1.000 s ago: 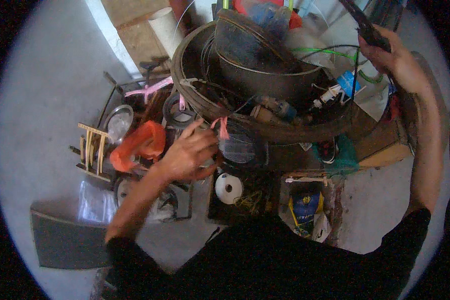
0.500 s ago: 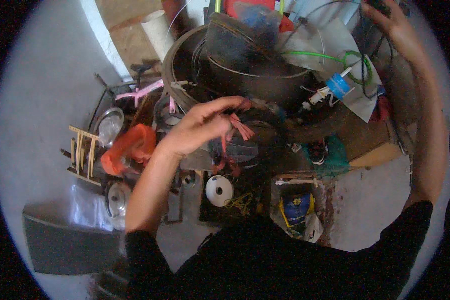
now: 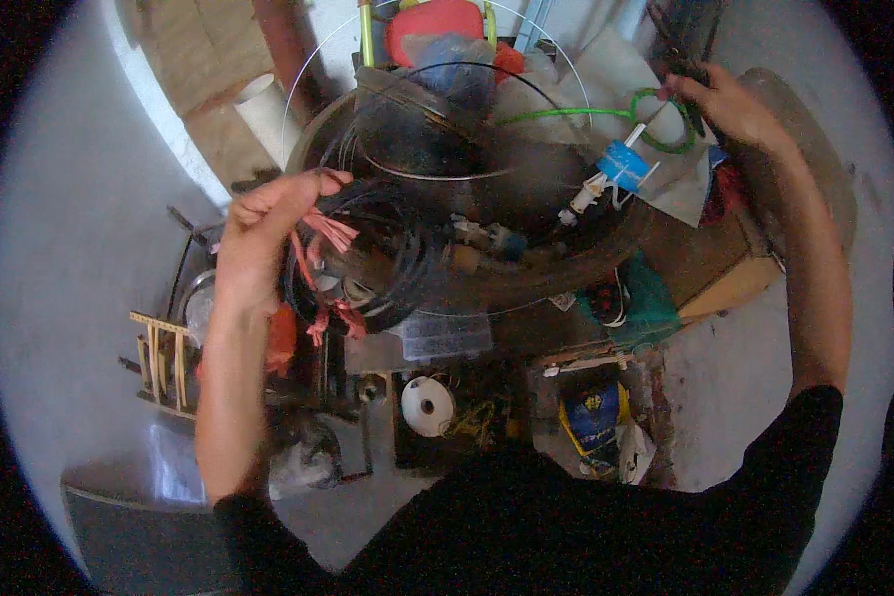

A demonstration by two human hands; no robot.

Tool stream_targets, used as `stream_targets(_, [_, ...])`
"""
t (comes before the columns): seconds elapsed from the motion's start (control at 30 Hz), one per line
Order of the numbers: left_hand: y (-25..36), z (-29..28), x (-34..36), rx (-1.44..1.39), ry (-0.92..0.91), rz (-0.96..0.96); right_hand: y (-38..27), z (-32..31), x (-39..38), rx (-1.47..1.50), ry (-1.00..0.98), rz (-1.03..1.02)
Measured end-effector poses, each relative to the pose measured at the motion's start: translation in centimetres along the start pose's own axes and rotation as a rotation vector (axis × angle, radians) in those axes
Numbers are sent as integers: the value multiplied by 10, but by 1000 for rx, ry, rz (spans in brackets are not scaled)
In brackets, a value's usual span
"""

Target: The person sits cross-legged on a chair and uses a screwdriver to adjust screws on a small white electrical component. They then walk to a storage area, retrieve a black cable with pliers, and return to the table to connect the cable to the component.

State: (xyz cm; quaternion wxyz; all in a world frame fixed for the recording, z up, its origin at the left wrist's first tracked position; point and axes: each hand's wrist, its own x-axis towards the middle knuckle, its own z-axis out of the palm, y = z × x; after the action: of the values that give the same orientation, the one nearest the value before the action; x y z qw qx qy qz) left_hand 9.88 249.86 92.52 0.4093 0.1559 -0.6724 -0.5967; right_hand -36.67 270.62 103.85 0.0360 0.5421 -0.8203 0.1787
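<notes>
My left hand [image 3: 268,214] is closed on the upper left of a coil of black cable [image 3: 412,263], held upright. Pink-red strips [image 3: 330,230] are tied round the coil and hang beside my fingers. Up at the right, my right hand [image 3: 730,104] has its fingers pinched together by a dark length of black cable [image 3: 687,72]; the exact grip is blurred. Beneath that hand lies a green cord [image 3: 677,141] in a loop. Behind the coil stands a large dark round tub [image 3: 318,129], holding a clear plastic bag and loose parts.
A white fitting with a blue band [image 3: 623,167] rests at the tub's right rim. A red-backed chair [image 3: 437,32] stands behind. Below are a white spool [image 3: 428,405], a blue-yellow bag [image 3: 596,417], a cardboard box [image 3: 730,295] and a small wooden rack [image 3: 164,363].
My left hand has swung left with the coil, which now shows more fully. My right hand has come down and inward with the dark cable. The view has shifted slightly.
</notes>
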Motion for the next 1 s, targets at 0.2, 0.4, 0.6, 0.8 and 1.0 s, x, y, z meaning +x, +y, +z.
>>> stream_targets(0.2, [2, 63, 13, 314, 20, 51, -77, 69, -64, 994, -491, 31])
stream_targets(0.4, [-10, 108, 21, 390, -41, 158, -122, 115, -76, 1207, -727, 202])
stream_targets(0.6, [-40, 125, 23, 388, 13, 293, -128, 124, -67, 1046, -796, 199])
stream_targets(0.8, [-31, 133, 22, 566, -18, 304, -128, 128, -58, 460, -728, -234])
stream_targets(1.0, [-28, 139, 24, 645, -17, 400, -128, 112, -61, 481, -709, -266])
